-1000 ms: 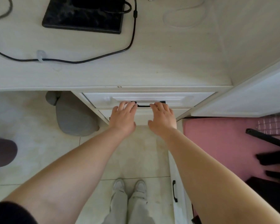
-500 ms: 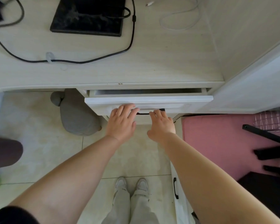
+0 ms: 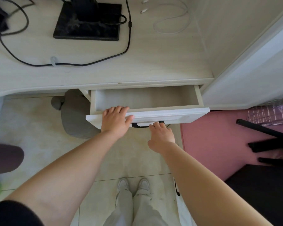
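Note:
A white drawer point(image 3: 178, 115) under the pale desk top point(image 3: 104, 69) stands pulled out, and its inside point(image 3: 145, 98) shows nothing in it. My left hand point(image 3: 115, 121) lies over the top edge of the drawer front, fingers curled over the rim and thumb on the face. My right hand point(image 3: 161, 135) hooks its fingers round the right end of the black handle point(image 3: 140, 125) below the front.
On the desk stand a black monitor base point(image 3: 87, 25), black cables point(image 3: 127, 38) and a white cable point(image 3: 171, 22). A grey stool point(image 3: 73, 118) sits left of the drawer, a pink mat point(image 3: 219, 141) with black chair legs point(image 3: 265, 136) to the right. A white cabinet side point(image 3: 252, 75) stands at right.
The drawer has slid out from shut to well open. My left hand moved from the handle up onto the drawer front's top edge; my right hand stayed on the handle.

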